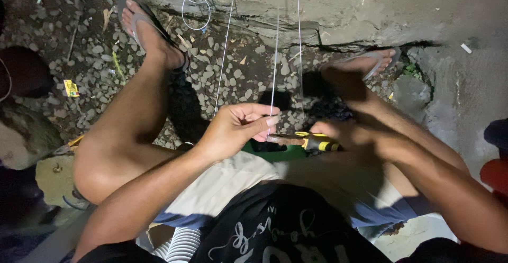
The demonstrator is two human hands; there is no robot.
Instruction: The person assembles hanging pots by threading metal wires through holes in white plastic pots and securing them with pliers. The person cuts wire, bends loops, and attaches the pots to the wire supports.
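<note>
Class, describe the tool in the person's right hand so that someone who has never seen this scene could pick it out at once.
Start at the person's lap, between the two bare knees. There the right hand holds pliers level, nose pointing toward the left hand, which pinches a thin wire. Rusty brown metal and yellow-and-black handles set it apart from the pale wires and grey gravel.

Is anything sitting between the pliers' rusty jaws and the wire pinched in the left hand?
Nothing visible. The left hand pinches the thin white wire right at the tip of the rusty yellow-and-black-handled pliers, held by the right hand. Whether the tip touches the wire is unclear.
</note>
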